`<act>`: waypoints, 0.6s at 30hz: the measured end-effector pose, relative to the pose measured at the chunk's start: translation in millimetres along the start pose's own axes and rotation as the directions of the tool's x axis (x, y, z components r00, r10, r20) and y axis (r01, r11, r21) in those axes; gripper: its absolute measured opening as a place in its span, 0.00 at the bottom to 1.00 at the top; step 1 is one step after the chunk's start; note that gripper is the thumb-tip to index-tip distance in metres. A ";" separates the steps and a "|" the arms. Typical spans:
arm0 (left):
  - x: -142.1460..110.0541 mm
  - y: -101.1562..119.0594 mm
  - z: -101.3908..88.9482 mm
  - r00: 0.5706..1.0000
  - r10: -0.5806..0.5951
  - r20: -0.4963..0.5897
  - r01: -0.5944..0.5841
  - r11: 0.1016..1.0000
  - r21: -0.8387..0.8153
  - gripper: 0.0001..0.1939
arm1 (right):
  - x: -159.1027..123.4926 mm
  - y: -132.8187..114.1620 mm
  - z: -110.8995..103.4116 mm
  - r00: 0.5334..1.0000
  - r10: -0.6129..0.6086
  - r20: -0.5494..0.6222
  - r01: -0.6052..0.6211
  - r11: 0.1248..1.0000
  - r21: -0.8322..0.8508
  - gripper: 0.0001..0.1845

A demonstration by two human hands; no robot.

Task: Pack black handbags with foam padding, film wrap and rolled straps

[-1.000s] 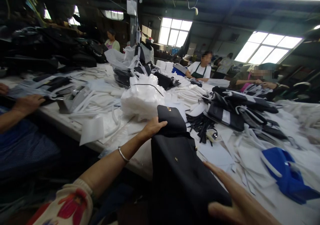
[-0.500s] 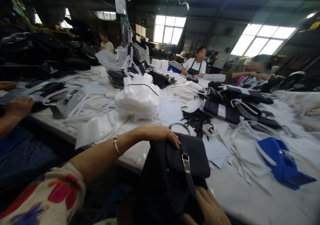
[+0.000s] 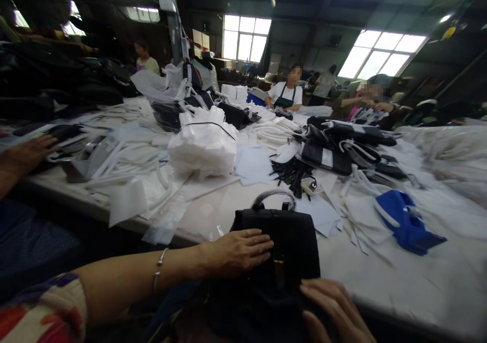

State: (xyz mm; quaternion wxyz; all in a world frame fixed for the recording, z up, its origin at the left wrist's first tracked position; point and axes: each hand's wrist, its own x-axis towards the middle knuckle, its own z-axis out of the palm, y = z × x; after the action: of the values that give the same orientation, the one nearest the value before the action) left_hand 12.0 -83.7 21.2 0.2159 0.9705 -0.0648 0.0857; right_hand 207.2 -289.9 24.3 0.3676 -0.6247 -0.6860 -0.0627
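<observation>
A black bag (image 3: 292,231) with a curved top handle stands at the table's front edge, its lower part dark and hard to make out. Across its front flap lies my left hand (image 3: 238,251), flat with the fingers stretched out. Beside the hand, a small metal buckle shows dimly on the strap. My right hand (image 3: 338,307) is at the bag's lower right side, with its fingers and thumb on either side of the black material. Part of that grip is cut off by the bottom of the view.
White packing sheets in a tied bundle (image 3: 203,145) stand behind the bag. Black straps (image 3: 294,175) and stacked black bags (image 3: 327,158) lie farther back. A blue tape dispenser (image 3: 407,221) is at the right. A co-worker's hand (image 3: 30,152) is at the left; other people work across the table.
The bag now stands more upright, with its flap facing me. My left hand has moved from the flap's top edge down onto its front. The right hand has shifted slightly up and right.
</observation>
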 end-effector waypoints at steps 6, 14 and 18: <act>-5.8 -8.5 -11.1 0.993 0.114 -0.018 -0.115 0.992 -0.060 0.14 | 49.2 -4.6 55.6 0.941 -0.229 0.250 0.293 0.919 -0.265 0.34; 14.9 -14.2 -62.8 0.849 -0.291 -0.441 0.205 0.951 -0.232 0.19 | -2.1 12.1 108.4 0.970 -0.128 0.208 0.203 0.898 -0.390 0.36; 40.8 -33.7 -44.9 0.823 -0.461 -0.332 0.355 0.874 -0.332 0.17 | -0.7 6.9 107.8 0.980 -0.147 0.136 0.189 0.904 -0.382 0.34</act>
State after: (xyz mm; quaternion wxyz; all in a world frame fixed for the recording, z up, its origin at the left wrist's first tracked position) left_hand 51.1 -37.8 55.4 0.3612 0.8867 0.1809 0.2249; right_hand 167.5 -230.2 -56.5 0.1915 -0.6266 -0.7290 -0.1980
